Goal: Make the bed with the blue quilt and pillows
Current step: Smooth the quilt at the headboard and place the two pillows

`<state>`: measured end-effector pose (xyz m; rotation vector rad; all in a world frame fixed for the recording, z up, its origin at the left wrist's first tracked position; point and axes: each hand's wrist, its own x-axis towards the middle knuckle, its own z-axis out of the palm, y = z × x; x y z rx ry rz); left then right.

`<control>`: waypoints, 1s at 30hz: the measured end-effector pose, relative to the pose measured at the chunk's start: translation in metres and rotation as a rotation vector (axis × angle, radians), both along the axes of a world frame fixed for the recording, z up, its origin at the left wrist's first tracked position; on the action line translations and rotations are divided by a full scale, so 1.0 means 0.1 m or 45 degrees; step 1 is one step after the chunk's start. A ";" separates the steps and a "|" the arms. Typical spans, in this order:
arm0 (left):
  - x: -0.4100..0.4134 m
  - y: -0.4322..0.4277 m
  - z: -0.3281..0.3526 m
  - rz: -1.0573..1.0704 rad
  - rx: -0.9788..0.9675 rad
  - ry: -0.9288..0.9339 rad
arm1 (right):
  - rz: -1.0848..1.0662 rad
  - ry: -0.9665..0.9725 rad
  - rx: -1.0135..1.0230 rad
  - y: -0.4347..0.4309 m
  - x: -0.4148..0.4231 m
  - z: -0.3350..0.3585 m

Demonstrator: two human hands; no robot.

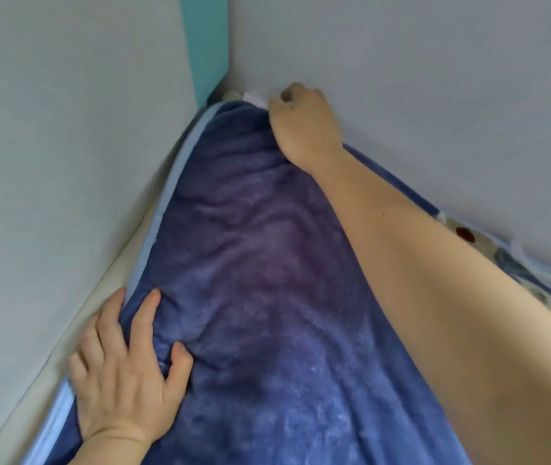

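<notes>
The blue quilt (260,263) is fluffy, dark blue with a light blue border, and spreads over the bed into the corner of two walls. My left hand (126,370) grips the quilt's left edge near the bottom left, thumb on top and fingers over the border. My right hand (301,124) is stretched to the far corner, its fingers curled round the quilt's far edge against the wall. A small white tag (255,99) shows beside that hand. No pillows are in view.
Grey walls (65,129) close in on the left and the far side, with a teal strip (205,45) at the corner. A pale bed frame edge (99,290) runs along the left wall. Patterned blue bedding (515,263) shows at the right.
</notes>
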<state>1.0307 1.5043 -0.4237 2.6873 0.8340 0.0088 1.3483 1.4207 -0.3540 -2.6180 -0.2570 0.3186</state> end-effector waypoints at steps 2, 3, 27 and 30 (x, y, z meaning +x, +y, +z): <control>0.01 0.01 0.00 0.004 0.008 0.019 | 0.261 0.206 -0.206 0.19 0.00 0.06; 0.01 0.01 0.00 -0.003 0.007 0.032 | 0.372 0.256 -0.362 0.25 -0.03 0.10; -0.02 0.05 0.00 -0.050 0.017 -0.072 | 0.039 -0.277 -0.102 -0.96 -3.57 -0.59; -0.01 0.06 -0.03 -0.095 -0.030 -0.089 | 0.114 -0.323 -0.239 -1.02 -3.56 -0.77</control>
